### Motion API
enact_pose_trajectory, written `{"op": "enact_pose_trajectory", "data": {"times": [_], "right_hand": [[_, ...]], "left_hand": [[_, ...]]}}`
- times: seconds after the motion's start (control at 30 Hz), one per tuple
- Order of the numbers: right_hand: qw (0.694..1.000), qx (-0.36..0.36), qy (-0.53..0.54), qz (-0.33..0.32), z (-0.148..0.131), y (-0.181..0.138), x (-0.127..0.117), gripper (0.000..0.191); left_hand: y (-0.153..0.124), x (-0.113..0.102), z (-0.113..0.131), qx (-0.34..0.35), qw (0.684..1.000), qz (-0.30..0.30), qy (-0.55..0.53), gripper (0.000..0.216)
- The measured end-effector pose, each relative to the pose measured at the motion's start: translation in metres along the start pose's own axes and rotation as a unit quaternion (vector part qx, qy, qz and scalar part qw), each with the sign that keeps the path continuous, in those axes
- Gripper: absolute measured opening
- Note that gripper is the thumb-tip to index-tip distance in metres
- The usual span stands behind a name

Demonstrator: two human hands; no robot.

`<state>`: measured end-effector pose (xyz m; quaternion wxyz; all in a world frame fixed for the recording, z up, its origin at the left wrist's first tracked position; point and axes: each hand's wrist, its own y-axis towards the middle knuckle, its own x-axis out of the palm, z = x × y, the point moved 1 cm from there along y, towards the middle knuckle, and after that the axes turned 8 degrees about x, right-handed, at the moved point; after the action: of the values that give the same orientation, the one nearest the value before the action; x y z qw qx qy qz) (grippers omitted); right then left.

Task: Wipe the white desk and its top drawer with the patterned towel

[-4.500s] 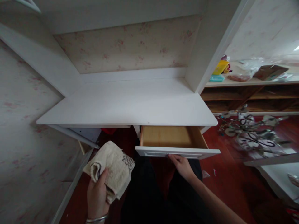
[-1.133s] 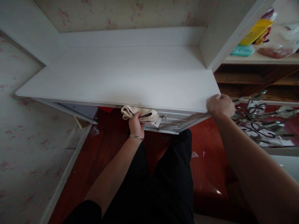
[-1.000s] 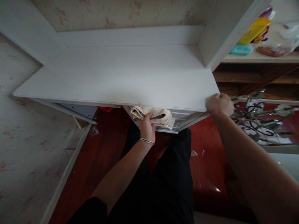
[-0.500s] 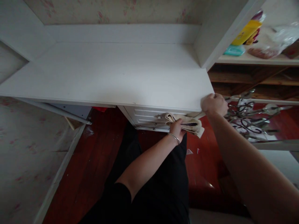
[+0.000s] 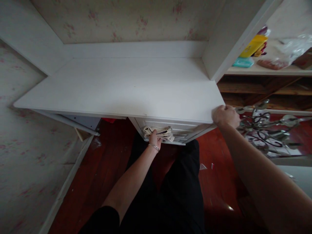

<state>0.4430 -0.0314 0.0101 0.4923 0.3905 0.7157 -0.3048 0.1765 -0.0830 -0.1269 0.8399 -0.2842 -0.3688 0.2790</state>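
Nearest, below us, we note the wearer's black trousers (image 5: pixel 180 185) over a glossy red-brown wood floor (image 5: pixel 97 182). Beyond the knees, the left hand (image 5: pixel 155 139), a silver metal bangle (image 5: pixel 154 147) at its wrist, pinches a folded cream textile cloth (image 5: pixel 165 133) between thumb and fingers. The cloth lies just ahead of that hand and mostly to its right, in front of the white panelled drawer fronts (image 5: pixel 184 131); we judge it pressed to them, though the contact itself is hidden. Its long axis runs left to right, roughly along the desk's front edge. The left hand is plainly the nearer; the right hand (image 5: pixel 226 116), well apart, sits curled on the right front corner of the white flat desktop (image 5: pixel 122 91). Whether its fingers hook beneath, we cannot tell. Farther right: a dark-metal-and-glass chandelier (image 5: pixel 268 130), then brown wooden shelving (image 5: pixel 243 87). Farthest, pink-flowered cream wallpaper (image 5: pixel 143 24).
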Motion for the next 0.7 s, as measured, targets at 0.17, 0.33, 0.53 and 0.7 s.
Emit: {"op": "enact_pose_trajectory", "data": {"times": [0.17, 0.33, 0.53, 0.7], "right_hand": [[1.0, 0.01, 0.009, 0.01, 0.0, 0.0, 0.0, 0.047], [1.0, 0.008, 0.009, -0.001, 0.0, 0.001, -0.001, 0.047], [1.0, -0.004, 0.007, -0.006, 0.001, 0.001, -0.001, 0.048], [1.0, -0.002, 0.011, -0.01, 0.001, 0.0, -0.002, 0.047]], "left_hand": [[-0.011, -0.003, 0.053, 0.088, 0.996, 0.008, 0.003, 0.017], [-0.056, 0.016, 0.079, 0.123, 0.991, -0.04, -0.029, 0.018], [-0.102, 0.044, 0.062, 0.047, 0.988, -0.139, -0.056, 0.019], [-0.113, 0.059, 0.033, -0.036, 0.98, -0.193, -0.013, 0.016]]}}
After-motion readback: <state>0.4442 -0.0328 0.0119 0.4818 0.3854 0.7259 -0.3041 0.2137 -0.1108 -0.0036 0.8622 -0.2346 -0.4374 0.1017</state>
